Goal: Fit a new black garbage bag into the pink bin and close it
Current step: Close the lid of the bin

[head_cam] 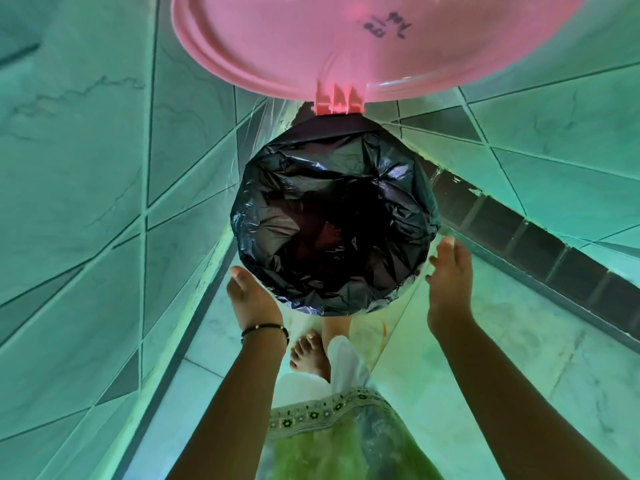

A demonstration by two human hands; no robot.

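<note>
Obs, head cam: crinkled black plastic garbage bag [332, 220] is seated in the round pink plastic bin, mouth spread open and folded out over the rim all round, so the bin wall itself is hidden; only the pink hinge bracket [337, 103] shows at the far edge.

The round pink plastic lid [311, 39] stands swung up on that hinge, underside facing you, directly beyond the bag mouth.

Your left hand [251, 299] sits at the near-left edge of the bag, fingers straight-ish, touching or just beside the fold; can't tell which. Holding nothing.

Your right hand [448, 282] is at the near-right edge, fingers relaxed and spread, just apart from the bag. Also empty.

Key relation: lid lies straight ahead of both hands, across the full width of the bag mouth, hinge axis running left-right. Both hands are on the near side, roughly equally far from the lid; right sits slightly further fwd.

Judgement: bag fitting looks done; remaining step = close the lid. You'd need to reach over the open mouth w/o dragging the fold off the rim.

Bare foot [310, 355] on pale tiled floor [485, 341] below the bin.
</note>
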